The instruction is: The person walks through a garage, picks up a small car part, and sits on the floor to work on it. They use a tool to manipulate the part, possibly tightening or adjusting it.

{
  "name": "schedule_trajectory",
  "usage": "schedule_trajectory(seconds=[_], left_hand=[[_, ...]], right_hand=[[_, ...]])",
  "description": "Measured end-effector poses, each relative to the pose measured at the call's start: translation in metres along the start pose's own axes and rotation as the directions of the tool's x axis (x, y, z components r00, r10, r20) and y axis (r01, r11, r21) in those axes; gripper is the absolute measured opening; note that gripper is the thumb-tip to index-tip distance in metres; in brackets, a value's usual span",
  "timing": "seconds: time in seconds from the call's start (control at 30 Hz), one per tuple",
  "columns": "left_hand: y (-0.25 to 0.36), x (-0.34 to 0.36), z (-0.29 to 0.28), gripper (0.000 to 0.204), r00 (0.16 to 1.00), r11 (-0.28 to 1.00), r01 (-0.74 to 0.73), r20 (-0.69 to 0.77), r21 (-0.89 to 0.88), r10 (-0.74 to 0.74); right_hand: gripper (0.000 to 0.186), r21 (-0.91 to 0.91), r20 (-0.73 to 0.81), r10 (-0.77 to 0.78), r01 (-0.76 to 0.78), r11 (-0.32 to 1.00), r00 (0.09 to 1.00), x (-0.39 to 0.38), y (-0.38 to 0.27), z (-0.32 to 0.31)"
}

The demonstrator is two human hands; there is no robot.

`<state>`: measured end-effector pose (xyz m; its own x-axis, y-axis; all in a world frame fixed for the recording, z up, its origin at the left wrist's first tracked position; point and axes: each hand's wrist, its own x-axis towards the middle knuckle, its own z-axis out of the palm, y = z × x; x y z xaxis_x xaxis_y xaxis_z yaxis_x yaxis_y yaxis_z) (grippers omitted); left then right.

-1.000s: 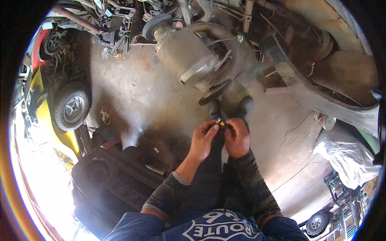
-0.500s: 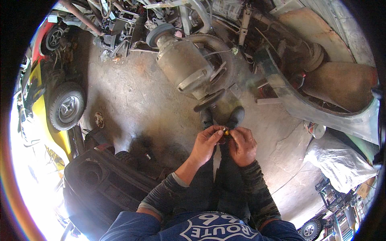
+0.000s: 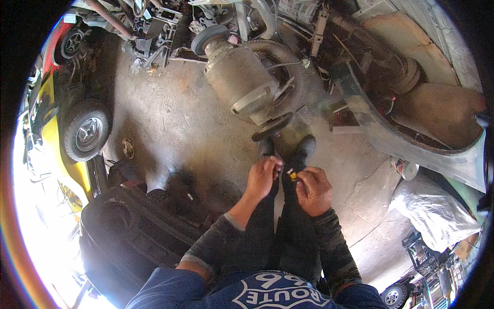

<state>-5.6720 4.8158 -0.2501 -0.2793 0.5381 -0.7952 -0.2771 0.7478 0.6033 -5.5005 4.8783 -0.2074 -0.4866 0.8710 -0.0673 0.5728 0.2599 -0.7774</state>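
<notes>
My right hand [image 3: 315, 191] pinches a small yellow fitting with a shiny metal tip [image 3: 292, 174] between thumb and fingers. Just to its left, apart from that piece, my left hand [image 3: 263, 179] has its fingertips pressed together; whatever they may hold is too small to make out. Both hands are in front of my body, above my legs and dark shoes. Beyond them stands a large grey bench grinder [image 3: 241, 80], with a dark wheel [image 3: 272, 127] at its near end and another wheel [image 3: 211, 38] at its far end.
Left are a loose-looking car wheel [image 3: 86, 132] beside a yellow car body [image 3: 54, 139] and a black bumper-like panel [image 3: 139, 232]. Curved grey bodywork [image 3: 411, 139] and a silvery plastic sheet [image 3: 437, 208] fill the right. Metal parts [image 3: 159, 31] crowd the far side.
My hands have come apart: the left has drawn away from the yellow fitting, which stays in my right fingers. The view has shifted slightly.
</notes>
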Motion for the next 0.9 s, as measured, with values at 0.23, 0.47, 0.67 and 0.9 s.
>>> schedule_trajectory(seconds=[0.23, 0.47, 0.67, 0.9], left_hand=[[-0.101, 0.112, 0.013, 0.036, 0.994, 0.992, 0.105, -0.021, -0.070, -0.107], [-0.186, 0.205, -0.149, 0.041, 0.889, 0.613, -0.283, -0.038, 0.738, 0.456], [-0.077, 0.249, -0.191, 0.049, 0.903, 0.440, -0.253, 0.047, 0.861, 0.427], [-0.007, 0.243, -0.154, 0.037, 0.859, 0.704, -0.430, 0.016, 0.565, 0.512]], right_hand=[[0.024, -0.066, -0.025, 0.128, -0.129, 0.989, 0.992, -0.029, 0.041, -0.015], [0.017, -0.001, -0.095, 0.513, -0.515, 0.857, 0.853, -0.075, 0.090, -0.063], [0.022, 0.331, -0.155, 0.823, -0.757, 0.564, 0.546, -0.149, 0.142, -0.122], [0.041, 0.025, -0.055, 0.982, -0.982, 0.185, 0.183, -0.308, 0.126, -0.174]])
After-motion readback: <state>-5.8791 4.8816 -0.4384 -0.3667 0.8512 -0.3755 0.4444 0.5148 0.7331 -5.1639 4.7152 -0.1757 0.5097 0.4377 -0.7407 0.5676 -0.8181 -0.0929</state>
